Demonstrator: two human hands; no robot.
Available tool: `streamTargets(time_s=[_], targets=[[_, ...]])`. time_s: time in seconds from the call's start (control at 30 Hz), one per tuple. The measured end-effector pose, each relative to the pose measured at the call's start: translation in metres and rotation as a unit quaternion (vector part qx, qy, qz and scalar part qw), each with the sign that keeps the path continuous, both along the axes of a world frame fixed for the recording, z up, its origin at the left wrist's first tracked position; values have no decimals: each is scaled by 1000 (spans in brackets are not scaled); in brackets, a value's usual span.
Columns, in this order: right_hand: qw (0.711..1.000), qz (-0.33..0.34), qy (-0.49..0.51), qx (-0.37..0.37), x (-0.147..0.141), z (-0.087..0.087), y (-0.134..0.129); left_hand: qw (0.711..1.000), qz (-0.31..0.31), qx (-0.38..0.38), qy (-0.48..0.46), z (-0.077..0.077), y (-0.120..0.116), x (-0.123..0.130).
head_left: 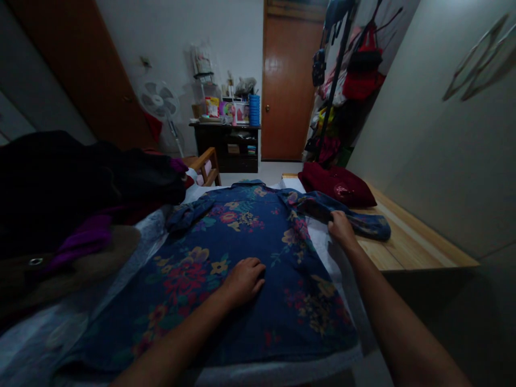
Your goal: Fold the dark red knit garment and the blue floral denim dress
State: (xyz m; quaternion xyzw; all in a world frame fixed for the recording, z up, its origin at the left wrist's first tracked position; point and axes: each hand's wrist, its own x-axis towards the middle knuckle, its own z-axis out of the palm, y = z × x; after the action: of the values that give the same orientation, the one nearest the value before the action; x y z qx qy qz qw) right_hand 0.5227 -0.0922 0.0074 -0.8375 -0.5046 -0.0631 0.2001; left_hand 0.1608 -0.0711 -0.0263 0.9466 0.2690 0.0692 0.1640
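A dark blue shirt (258,236) with a floral print lies spread out, its collar at the far end and its back facing up. On the middle of the shirt rests my left hand (245,279), fingers lying flat and slightly bent on the cloth. My right hand (341,227) is closed on the shirt's right sleeve (368,224), near its middle. The cuff end of that sleeve reaches over a wooden board. The left sleeve (189,215) is folded in close to the shirt's side. Beneath the shirt is a white cloth (322,252).
Dark clothes (88,183) are heaped at the left, with a purple garment (86,239) among them. A folded maroon garment (336,184) sits on the wooden board (407,242) at the right. Farther back stand a fan (160,99), a dark cabinet (226,145) and a door (288,86).
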Motion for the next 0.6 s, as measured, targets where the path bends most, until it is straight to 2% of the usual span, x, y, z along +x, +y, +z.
streamTargets(time_s=[0.07, 0.13, 0.2, 0.27, 0.43, 0.6], targets=[[997, 26, -9, 68, -6, 5, 0, 1000, -16, -7, -6, 0, -1, 13], [990, 82, -17, 111, -11, 8, 0, 999, -28, -16, -22, 0, -2, 27], [984, 141, -18, 104, -12, 8, -2, 998, -35, -24, -47, -2, -3, 42], [985, 153, -21, 76, -8, 5, -4, 996, -38, -29, -69, -3, -5, 55], [997, 7, -79, 6, 12, 1, -17, 993, -31, -42, -101, -7, -7, 83], [989, -73, -89, -90, 27, 1, -26, 989, -52, -77, -113, -12, -10, 99]])
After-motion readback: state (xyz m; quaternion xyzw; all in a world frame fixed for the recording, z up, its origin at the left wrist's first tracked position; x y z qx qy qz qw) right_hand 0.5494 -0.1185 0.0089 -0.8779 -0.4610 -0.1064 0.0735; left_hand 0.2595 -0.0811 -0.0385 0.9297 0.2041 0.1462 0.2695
